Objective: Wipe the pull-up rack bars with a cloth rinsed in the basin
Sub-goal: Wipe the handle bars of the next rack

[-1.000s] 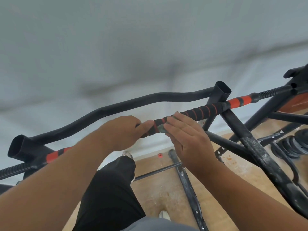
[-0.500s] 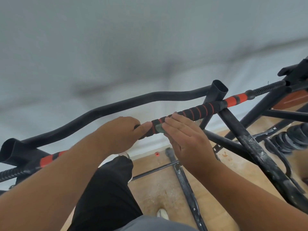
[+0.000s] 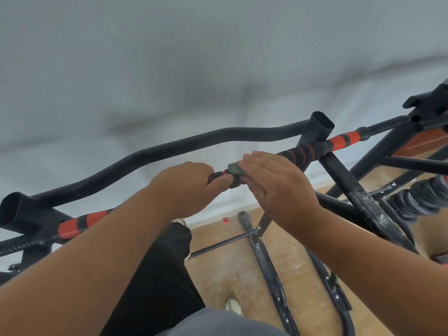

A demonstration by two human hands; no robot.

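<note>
Cloth [image 3: 234, 169] barely peeking out, pressed on striped bar [image 3: 298, 152] under flat right hand [image 3: 278, 187]. Left hand [image 3: 189, 187] grip closed round same bar just beside it. Right hand slid slightly along vs a sec ago, so wiping's underway. Curved bar [image 3: 169, 154] behind untouched, basin nowhere in view.

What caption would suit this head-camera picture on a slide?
Left hand grips the striped pull-up bar while the right hand presses a grey cloth against it.
</note>
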